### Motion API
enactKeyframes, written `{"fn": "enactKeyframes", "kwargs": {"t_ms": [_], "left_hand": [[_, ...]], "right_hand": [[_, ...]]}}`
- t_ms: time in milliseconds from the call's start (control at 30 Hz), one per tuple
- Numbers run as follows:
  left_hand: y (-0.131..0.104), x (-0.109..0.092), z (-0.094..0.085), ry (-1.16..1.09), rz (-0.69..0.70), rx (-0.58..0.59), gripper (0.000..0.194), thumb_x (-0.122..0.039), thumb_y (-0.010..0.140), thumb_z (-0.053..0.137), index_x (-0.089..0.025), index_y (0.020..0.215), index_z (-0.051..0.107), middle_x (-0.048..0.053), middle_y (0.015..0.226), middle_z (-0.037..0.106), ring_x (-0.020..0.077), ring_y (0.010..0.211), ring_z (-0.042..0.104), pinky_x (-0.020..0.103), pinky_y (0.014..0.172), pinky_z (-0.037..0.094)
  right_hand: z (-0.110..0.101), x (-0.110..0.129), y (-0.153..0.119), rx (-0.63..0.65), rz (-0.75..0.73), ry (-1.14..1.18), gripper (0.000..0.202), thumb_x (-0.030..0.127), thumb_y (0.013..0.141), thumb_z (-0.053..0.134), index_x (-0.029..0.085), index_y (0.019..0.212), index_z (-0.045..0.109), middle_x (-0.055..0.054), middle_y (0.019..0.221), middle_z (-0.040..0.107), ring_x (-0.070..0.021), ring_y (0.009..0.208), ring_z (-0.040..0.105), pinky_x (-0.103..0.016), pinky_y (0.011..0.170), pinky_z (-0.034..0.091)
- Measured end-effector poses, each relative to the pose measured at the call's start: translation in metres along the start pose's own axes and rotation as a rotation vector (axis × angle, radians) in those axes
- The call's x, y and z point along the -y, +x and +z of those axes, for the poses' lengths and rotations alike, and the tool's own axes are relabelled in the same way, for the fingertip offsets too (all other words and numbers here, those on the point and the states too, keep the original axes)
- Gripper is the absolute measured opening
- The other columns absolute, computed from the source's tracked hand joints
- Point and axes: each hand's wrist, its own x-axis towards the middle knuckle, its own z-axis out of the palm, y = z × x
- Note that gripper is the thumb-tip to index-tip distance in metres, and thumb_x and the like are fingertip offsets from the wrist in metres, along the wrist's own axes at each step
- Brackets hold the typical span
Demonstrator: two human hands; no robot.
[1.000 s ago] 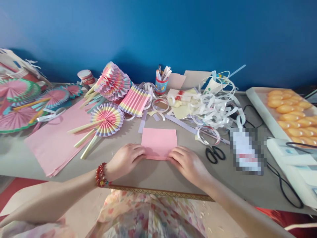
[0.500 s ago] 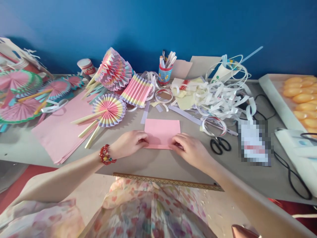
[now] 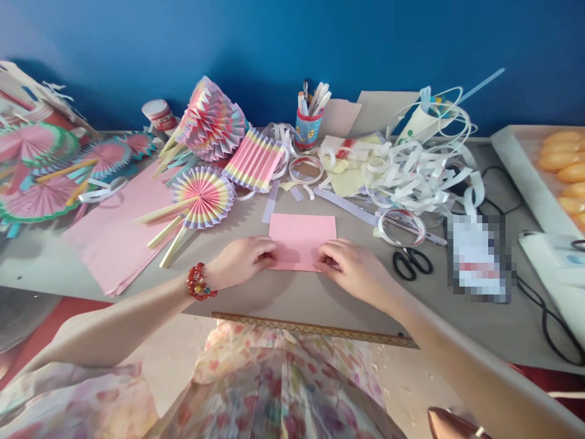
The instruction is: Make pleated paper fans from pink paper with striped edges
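Left hand [image 3: 249, 259]: I pinch the pink sheet [image 3: 302, 235], near-left corner.
Right hand [image 3: 342, 263]: I pinch its near-right corner.
Scissors [image 3: 410, 256]: right of both.

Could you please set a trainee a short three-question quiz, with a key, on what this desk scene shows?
1. Multiple choice: What do the left hand and right hand both touch?
a) a roll of white tape
b) the small pink paper
c) a pleated fan
2. True or false: The black-handled scissors lie to the right of the small pink paper.
3. Fill in: The red beaded bracelet is on the ____ wrist.

Key: 1. b; 2. true; 3. left.
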Motion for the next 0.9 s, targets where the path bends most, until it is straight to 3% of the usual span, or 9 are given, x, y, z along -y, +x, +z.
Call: {"fn": "enactKeyframes", "kwargs": {"t_ms": [533, 900], "left_hand": [[-0.004, 0.0, 0.003, 0.053, 0.052, -0.026, 0.017, -0.019, 0.093, 0.046, -0.019, 0.082, 0.06, 0.001, 0.084, 0.063, 0.0157, 0.073, 0.058, 0.025, 0.068, 0.04], [-0.002, 0.0, 0.002, 0.051, 0.043, 0.014, 0.018, -0.018, 0.092, 0.043, -0.019, 0.081, 0.057, 0.001, 0.083, 0.06, 0.0152, 0.071, 0.056, 0.025, 0.065, 0.037]], "right_hand": [[-0.002, -0.001, 0.002, 0.016, 0.034, 0.026, 0.011, 0.018, 0.085, 0.066, 0.021, 0.079, 0.058, 0.0, 0.081, 0.066, -0.0169, 0.078, 0.06, -0.025, 0.064, 0.038], [-0.025, -0.012, -0.001, 0.187, 0.158, 0.108, 0.012, 0.024, 0.086, 0.063, 0.02, 0.075, 0.063, 0.002, 0.076, 0.066, -0.012, 0.066, 0.057, -0.022, 0.058, 0.03]]}}
